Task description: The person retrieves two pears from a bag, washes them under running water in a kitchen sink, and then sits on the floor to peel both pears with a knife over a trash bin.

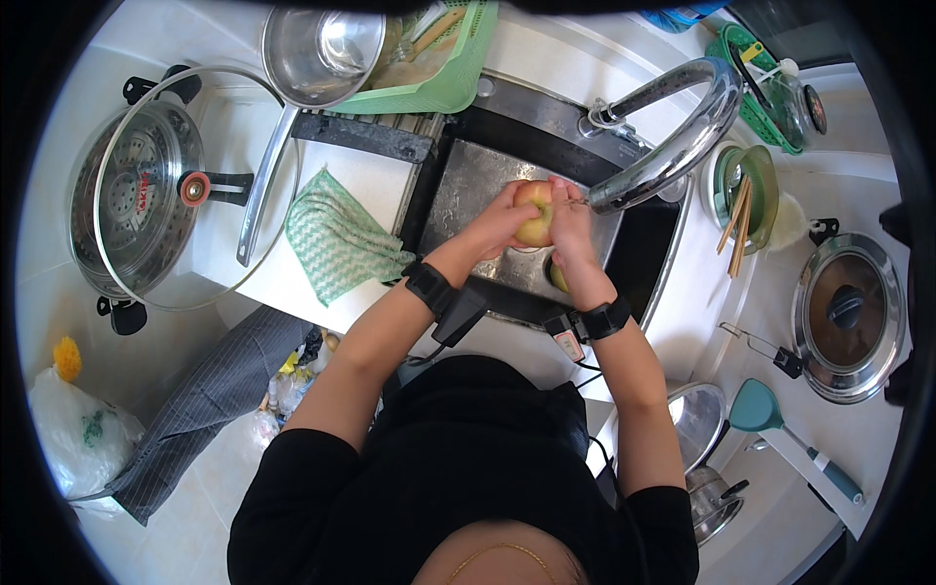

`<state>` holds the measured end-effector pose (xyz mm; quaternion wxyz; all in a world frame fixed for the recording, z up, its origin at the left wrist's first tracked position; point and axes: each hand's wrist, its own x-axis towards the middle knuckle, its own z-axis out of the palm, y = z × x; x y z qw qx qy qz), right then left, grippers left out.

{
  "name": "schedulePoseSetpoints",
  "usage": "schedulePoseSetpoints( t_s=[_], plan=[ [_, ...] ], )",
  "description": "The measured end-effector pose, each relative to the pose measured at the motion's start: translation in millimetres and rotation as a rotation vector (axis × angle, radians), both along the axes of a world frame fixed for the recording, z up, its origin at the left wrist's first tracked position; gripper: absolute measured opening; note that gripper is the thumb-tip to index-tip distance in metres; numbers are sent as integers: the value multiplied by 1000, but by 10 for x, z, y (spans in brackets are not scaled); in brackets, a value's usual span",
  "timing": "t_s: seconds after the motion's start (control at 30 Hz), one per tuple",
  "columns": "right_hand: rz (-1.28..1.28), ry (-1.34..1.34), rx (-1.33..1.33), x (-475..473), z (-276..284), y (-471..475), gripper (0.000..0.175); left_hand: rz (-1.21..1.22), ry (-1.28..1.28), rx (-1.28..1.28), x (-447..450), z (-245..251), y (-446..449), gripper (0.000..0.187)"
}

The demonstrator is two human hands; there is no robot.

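Both of my hands hold one red-and-yellow apple [534, 228] over the metal sink [468, 183]. My left hand [501, 223] grips its left side, the thumb lying across the front. On the other side, my right hand [572, 223] presses its fingers against the apple close to the spout of the chrome faucet [673, 164]. A thin stream of water seems to come from the spout beside my right fingers. Partly hidden under my right wrist, a second yellowish fruit [559, 278] lies in the sink.
A green-and-white cloth [340, 238] lies on the counter left of the sink. Behind it are a steel saucepan [322, 55] and a green plastic basket [439, 80]. To the right stand green bowls with chopsticks [740, 227], a lidded pan [848, 314] and a teal spatula [757, 406].
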<state>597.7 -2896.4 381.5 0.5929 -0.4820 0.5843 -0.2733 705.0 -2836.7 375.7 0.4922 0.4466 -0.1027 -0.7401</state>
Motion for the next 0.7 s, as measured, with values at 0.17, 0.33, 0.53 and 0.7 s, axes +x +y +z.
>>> schedulePoseSetpoints(
  t_s=[0.17, 0.33, 0.53, 0.7],
  plan=[
    [3, 1, 7, -9, -111, 23, 36, -40, -347, -80, -35, -190, -19, 51],
    [-54, -87, 22, -19, -64, 16, 32, -128, -498, -234, 0, -294, -32, 49],
    [19, -131, 88, -49, 61, -35, 33, -44, -212, -153, 87, -178, -24, 39],
    [172, 166, -492, 119, 168, 149, 36, 374, -132, 46, -130, -204, -182, 31]
  ],
)
